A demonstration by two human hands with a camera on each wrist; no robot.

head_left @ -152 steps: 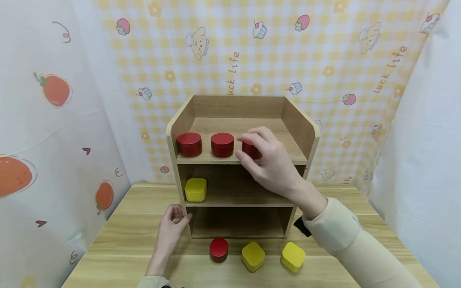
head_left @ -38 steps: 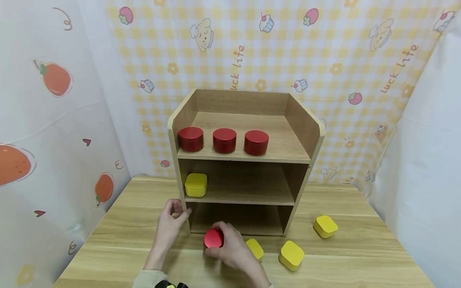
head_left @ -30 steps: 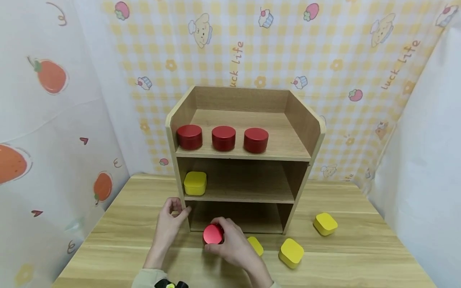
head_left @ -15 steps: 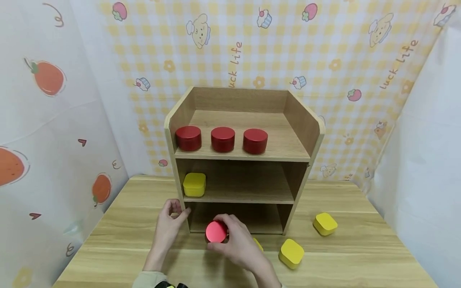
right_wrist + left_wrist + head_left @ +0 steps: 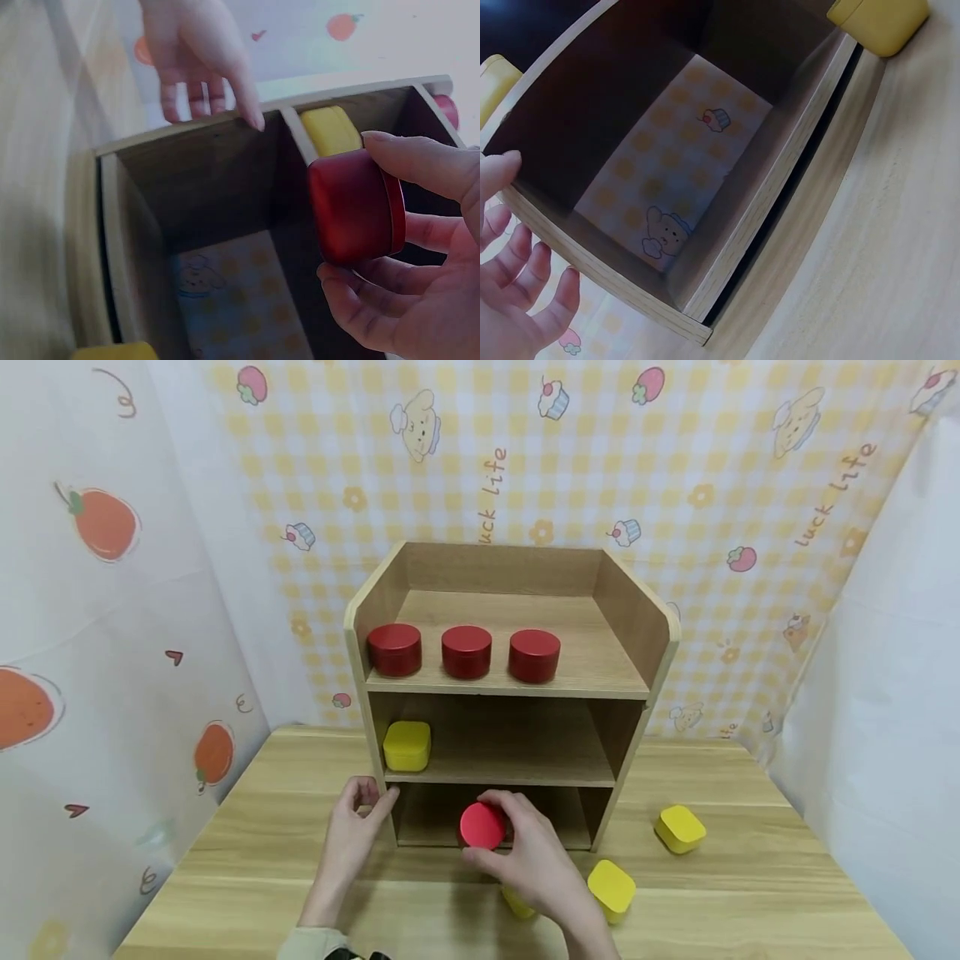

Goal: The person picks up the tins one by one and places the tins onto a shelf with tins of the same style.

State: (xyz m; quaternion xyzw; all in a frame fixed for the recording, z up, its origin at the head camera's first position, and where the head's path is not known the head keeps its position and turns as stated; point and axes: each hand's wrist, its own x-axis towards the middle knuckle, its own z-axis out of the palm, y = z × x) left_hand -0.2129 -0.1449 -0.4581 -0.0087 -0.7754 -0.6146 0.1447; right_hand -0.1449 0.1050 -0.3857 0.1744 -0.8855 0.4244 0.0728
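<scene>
2 yellow boxes (image 5: 612,887) rest before the shelf (image 5: 525,752). The right hand (image 5: 534,853) holds 1 red tin (image 5: 482,826) before the shelf's bottom level; the left hand (image 5: 356,825) grips the shelf's left side. 3 more tins (image 5: 467,655) sit atop the shelf.
</scene>
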